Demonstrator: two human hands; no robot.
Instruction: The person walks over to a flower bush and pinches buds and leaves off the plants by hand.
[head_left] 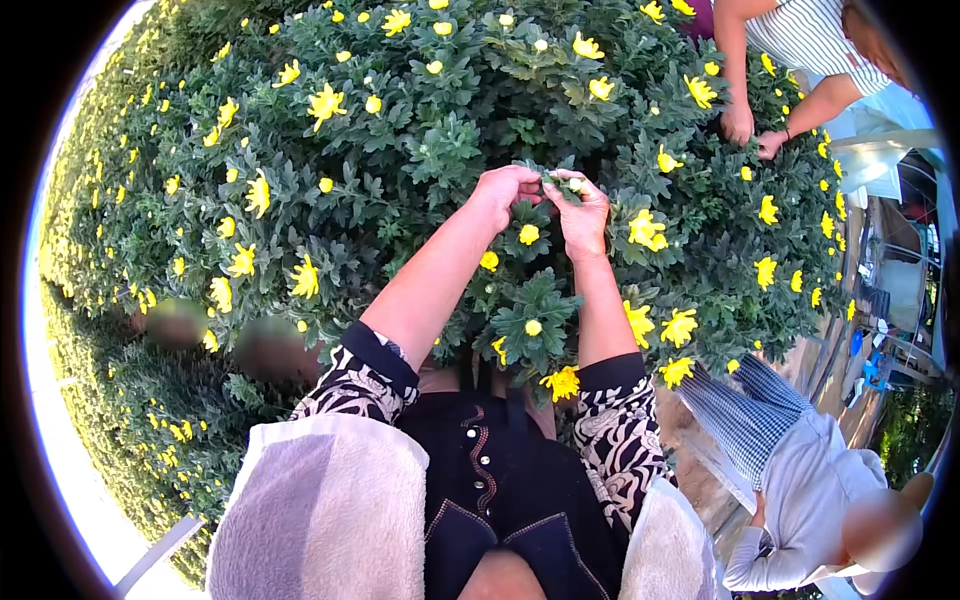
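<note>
The right hand (583, 218) is grasping a budded green shoot (575, 184) between thumb and fingers, a pale bud showing at the fingertips. The left hand (505, 196) is curling its fingers just beside it; whether these are gripping a stem cannot be told. The shoot is sitting between the two hands, over dense foliage (445, 150) in front of the person. A yellow bud (529, 234) is showing just nearer the body. To the right, a striped-top co-worker (815, 42) is reaching both hands into the plants.
</note>
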